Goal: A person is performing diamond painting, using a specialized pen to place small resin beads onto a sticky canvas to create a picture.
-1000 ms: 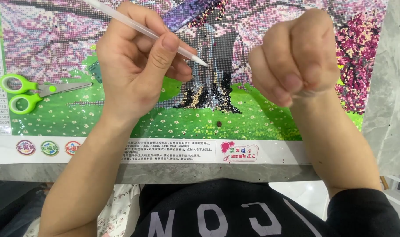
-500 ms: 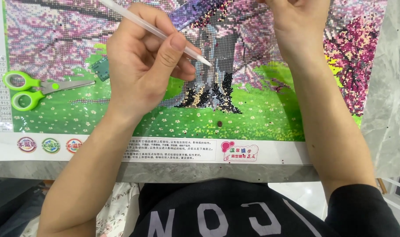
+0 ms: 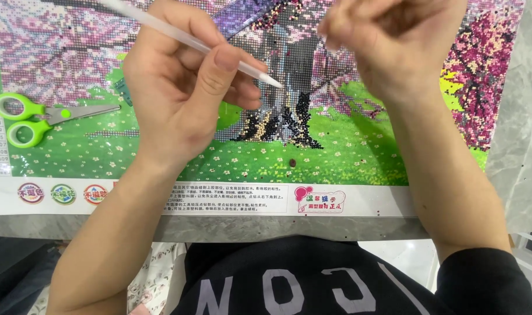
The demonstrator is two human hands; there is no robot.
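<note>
**Over the canvas, pen angled at the tree trunk**

Over the middle of the diamond-painting canvas (image 3: pixel 347 146), the left hand (image 3: pixel 184 99) is holding a slim white applicator pen (image 3: pixel 190 41), its grip closing around the shaft like a writing hold, thumb and forefinger pinching near the front. That hold is keeping the tip slanted down and rightward, hovering just by the dark beaded tree trunk (image 3: pixel 283 116), seemingly so the point can meet single small squares. The right hand (image 3: pixel 394 41) is hanging above the upper canvas with its fingers curling loosely together; whether they are clasping anything I cannot tell, since the fingertips are turning away from view. A single dark bead (image 3: pixel 291 163) is lying loose on the green grass area below the trunk. Green-handled scissors (image 3: pixel 38 114) are resting on the canvas's left side, well apart from both hands, blades pointing right. The canvas is lying flat on a pale marbled counter (image 3: pixel 522 146), its printed white border nearest the person's dark sweatshirt (image 3: pixel 301 280).
</note>
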